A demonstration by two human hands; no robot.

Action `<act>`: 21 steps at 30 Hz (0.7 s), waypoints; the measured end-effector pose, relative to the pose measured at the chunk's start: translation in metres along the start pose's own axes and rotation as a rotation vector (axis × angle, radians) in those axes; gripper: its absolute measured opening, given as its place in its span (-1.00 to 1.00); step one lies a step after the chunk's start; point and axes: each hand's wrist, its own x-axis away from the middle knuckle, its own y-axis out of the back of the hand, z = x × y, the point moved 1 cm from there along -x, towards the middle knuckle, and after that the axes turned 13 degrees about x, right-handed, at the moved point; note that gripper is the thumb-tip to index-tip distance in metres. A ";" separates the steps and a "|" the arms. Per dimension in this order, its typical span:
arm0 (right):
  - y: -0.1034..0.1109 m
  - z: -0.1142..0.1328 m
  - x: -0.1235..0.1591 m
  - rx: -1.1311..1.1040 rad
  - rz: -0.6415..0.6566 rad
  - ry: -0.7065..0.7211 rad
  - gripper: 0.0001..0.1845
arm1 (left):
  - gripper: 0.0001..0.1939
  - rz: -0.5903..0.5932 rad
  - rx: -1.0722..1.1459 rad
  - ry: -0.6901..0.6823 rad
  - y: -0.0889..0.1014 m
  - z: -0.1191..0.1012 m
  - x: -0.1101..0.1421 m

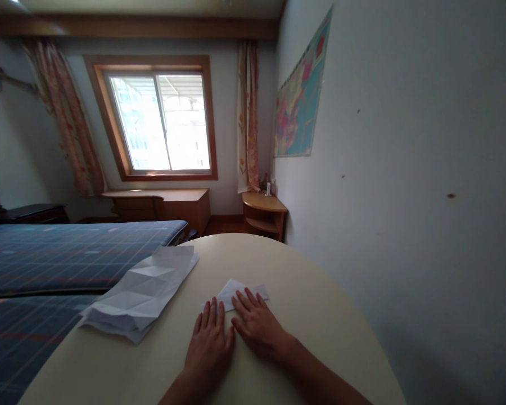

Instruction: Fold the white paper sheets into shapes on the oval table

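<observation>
A small folded sheet of white paper (229, 288) lies flat on the round cream table (320, 315), its peak pointing away from me. My left hand (209, 343) rests palm down, with its fingertips at the paper's near left edge. Stretched over the right part of the paper is my right hand (258, 323), fingers laid flat and slightly apart. Both hands are open. The fingers hide some of the paper's near side and right side.
Creased white sheets (147, 287) lie in a pile at the table's left edge. Beyond that edge is a bed with a blue plaid cover (67, 253). A wall (405, 253) rises on the right. A corner shelf (263, 202) and a wooden desk (185, 195) stand farther back.
</observation>
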 end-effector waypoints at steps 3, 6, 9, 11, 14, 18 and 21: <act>0.000 -0.002 -0.002 -0.025 0.081 -0.010 -0.42 | -0.40 -0.002 0.003 0.000 0.002 0.001 0.000; 0.002 -0.014 -0.001 -0.012 0.107 -0.107 -0.38 | -0.37 0.004 -0.003 0.021 0.004 0.000 0.000; 0.004 -0.027 0.002 -0.010 0.112 -0.173 -0.35 | -0.36 0.007 -0.003 0.043 0.006 -0.001 -0.002; 0.005 -0.031 0.004 -0.007 0.092 -0.184 -0.36 | -0.36 0.005 -0.004 0.050 0.006 -0.001 -0.002; 0.008 -0.032 0.004 0.006 0.023 -0.166 -0.42 | -0.36 -0.012 -0.006 0.059 0.006 0.000 -0.002; 0.012 -0.028 0.003 0.010 -0.029 -0.116 -0.51 | -0.38 -0.084 0.004 0.044 0.006 0.002 -0.002; 0.017 -0.027 0.004 0.003 -0.050 -0.089 -0.56 | -0.42 -0.066 0.063 -0.078 0.005 0.003 -0.003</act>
